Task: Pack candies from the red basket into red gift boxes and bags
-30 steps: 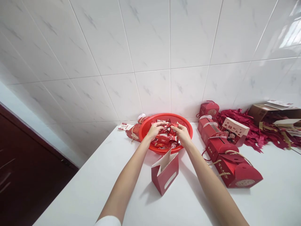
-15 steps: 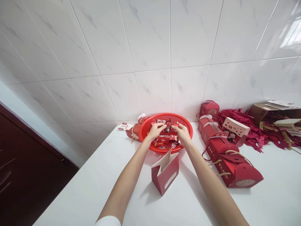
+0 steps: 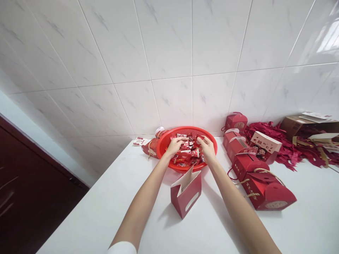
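A red plastic basket point(image 3: 213, 152) holds several wrapped candies point(image 3: 185, 155), mostly red. Over its left part is my left hand point(image 3: 174, 145), fingers bent towards the middle; whether anything is between them is too small to tell. My right hand point(image 3: 207, 148) is above the basket's right side, thumb and fingers closed on a small red candy packet point(image 3: 200, 138). In front of the basket a red paper box point(image 3: 186, 197) stands upright on the white table, its top open, between my forearms.
Closed red gift boxes point(image 3: 272, 194) with rope handles line the right side. Beyond them are dark red ribbons point(image 3: 286, 148) and a cardboard box point(image 3: 292, 125). Red pouches point(image 3: 150, 148) and a small card point(image 3: 140, 141) lie left of the basket. A tiled wall rises behind.
My hands have moved slightly apart. The red packet that was stretched between them is now at my right hand only, and more candies show in the middle of the basket.
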Demonstrator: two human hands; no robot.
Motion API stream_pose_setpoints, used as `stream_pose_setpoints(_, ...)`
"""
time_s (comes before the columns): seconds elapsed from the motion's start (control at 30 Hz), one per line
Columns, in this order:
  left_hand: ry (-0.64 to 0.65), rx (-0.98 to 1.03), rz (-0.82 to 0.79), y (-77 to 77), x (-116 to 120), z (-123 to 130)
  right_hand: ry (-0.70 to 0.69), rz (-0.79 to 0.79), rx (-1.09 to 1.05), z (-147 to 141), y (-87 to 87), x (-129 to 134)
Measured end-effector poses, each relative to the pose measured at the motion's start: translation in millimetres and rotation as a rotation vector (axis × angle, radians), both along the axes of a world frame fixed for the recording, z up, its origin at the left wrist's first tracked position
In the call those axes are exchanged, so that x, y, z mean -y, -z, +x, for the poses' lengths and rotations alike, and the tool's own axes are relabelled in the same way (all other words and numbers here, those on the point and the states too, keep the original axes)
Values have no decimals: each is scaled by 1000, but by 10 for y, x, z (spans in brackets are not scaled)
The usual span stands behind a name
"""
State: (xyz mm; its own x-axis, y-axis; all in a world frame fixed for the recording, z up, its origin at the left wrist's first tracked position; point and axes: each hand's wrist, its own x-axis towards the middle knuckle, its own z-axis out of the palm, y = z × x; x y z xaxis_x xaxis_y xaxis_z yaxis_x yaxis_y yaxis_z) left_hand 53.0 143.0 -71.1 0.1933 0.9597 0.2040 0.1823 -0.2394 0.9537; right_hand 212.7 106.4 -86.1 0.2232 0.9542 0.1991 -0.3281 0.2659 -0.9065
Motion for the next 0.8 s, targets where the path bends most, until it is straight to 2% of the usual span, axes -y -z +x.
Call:
stream_pose_setpoints(0.13,29,7,-63,-18,25,6,-92,94,119,38,-34,32)
stream_pose_setpoints(0.27,57,87,-110,-25,54,-1,-298,138,288,61,-73,79)
stream_pose_setpoints(0.33,65,129,-129,-33,65,-4,-384,162,297,62,-72,90)
stream_pose_setpoints(0.47,72,174,-188,-49,87,5,-441,202,283,56,-13,70)
stream_pose_setpoints(0.57,140,182,-198,-48,102,9,-490,197,287,49,57,34)
stream_pose_setpoints(0.67,191,220,-182,-40,104,5,-430,204,268,47,103,2)
stream_pose_setpoints(0.8,151,228,-65,-24,85,7,-189,54,196,32,93,-6)
